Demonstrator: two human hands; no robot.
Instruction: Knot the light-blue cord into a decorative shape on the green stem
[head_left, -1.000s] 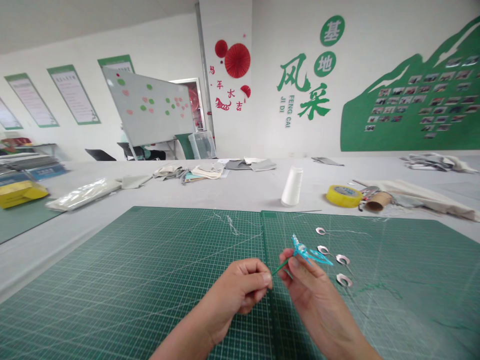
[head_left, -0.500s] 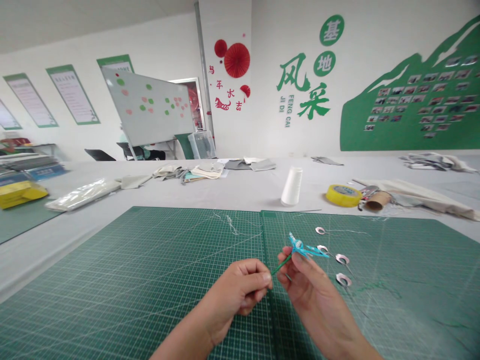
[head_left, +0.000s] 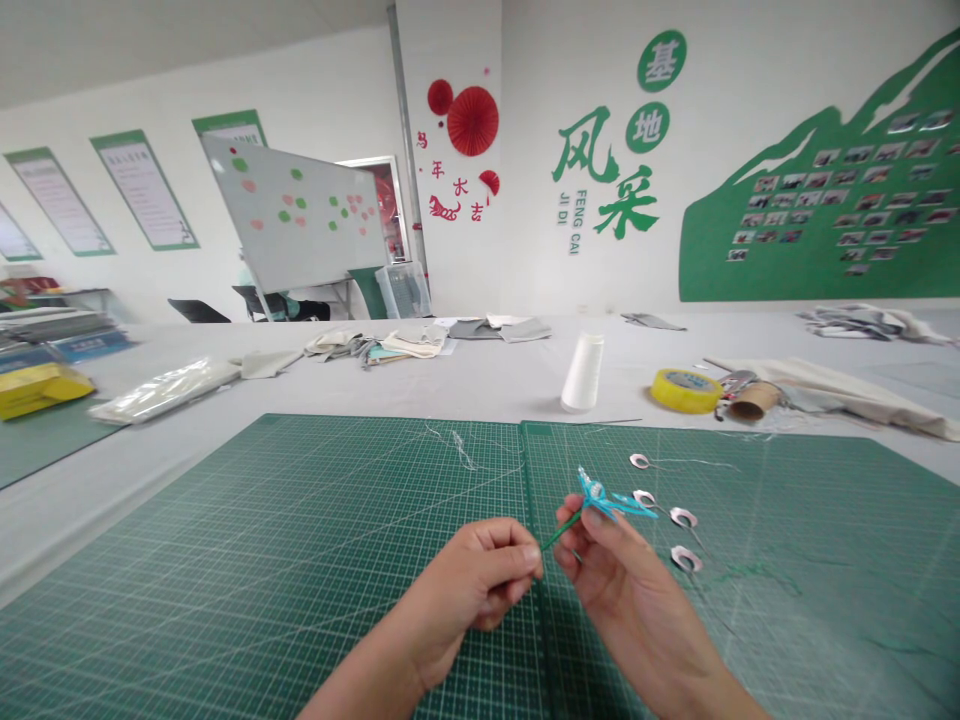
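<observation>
In the head view, both forearms are cut off by the lower edge. The left hand (head_left: 480, 575) is curled, its fingers (head_left: 525, 558) pinched narrow on the lower end of a thin green stem (head_left: 561, 530); how much of the stem lies inside the fist is hidden. The right hand (head_left: 622, 580) holds the same stem higher up, thumb and forefinger closed on it just below a small blue ornament (head_left: 604, 497), whose shape is too small to make out beyond thin blue wings or petals. The ornament hangs above the green mat (head_left: 262, 560), near the seam where two mats meet.

Just right of the ornament lie four silver pieces (head_left: 682, 518) with fine wires, apart from the hands; one is partly covered by the ornament. Loose threads (head_left: 461, 447) lie farther back on the mat.

The mat left of the hands is bare. Beyond its far edge, the grey tabletop (head_left: 480, 380) carries a white spool (head_left: 583, 372), yellow tape (head_left: 686, 390) and a cardboard tube (head_left: 754, 400).
</observation>
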